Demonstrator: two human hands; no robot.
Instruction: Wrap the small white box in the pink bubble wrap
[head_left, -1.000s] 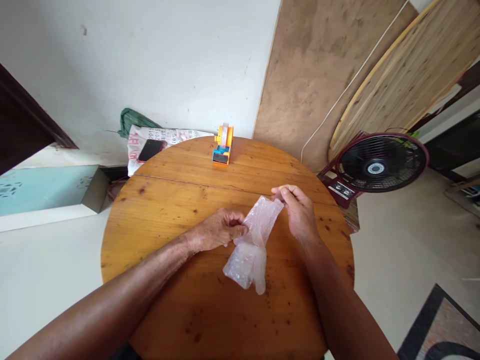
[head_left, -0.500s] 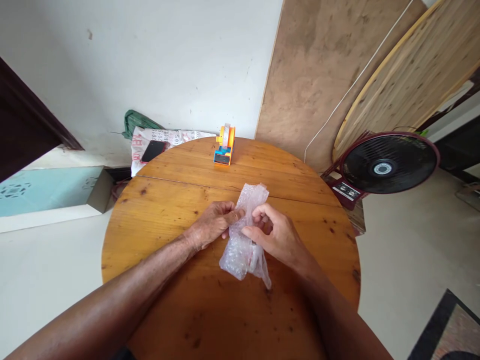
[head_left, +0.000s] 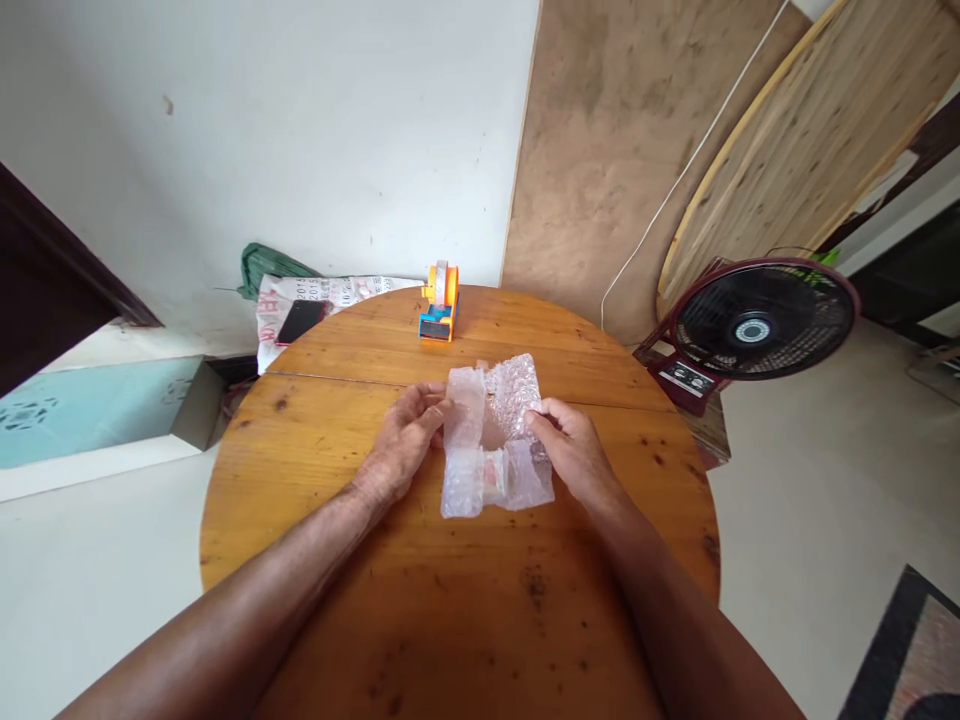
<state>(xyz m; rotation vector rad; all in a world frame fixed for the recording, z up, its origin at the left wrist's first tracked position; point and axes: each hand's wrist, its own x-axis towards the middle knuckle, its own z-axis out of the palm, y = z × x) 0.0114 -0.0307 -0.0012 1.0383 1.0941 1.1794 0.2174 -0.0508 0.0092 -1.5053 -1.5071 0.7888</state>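
Note:
A sheet of bubble wrap [head_left: 517, 395] is spread between my hands above the middle of the round wooden table [head_left: 337, 395]. My left hand [head_left: 411, 430] pinches its left edge between thumb and fingers. On the opposite side, my right hand [head_left: 574, 445] grips the right edge the same way. Within the folds, near the lower middle, lies a small pale item [head_left: 493, 472] with a reddish mark; the wrap covers part of it and its kind is unclear.
At the table's far edge stands an orange and blue tape dispenser [head_left: 440, 302] with a roll on it. A dark phone [head_left: 301, 322] rests on a printed white bag [head_left: 360, 290] beyond the table. A dark red fan [head_left: 754, 330] stands at the right.
My hands have moved apart and the bubble wrap, bunched narrow before, is now opened out wider. The reddish-marked item inside shows more plainly. The view has shifted slightly.

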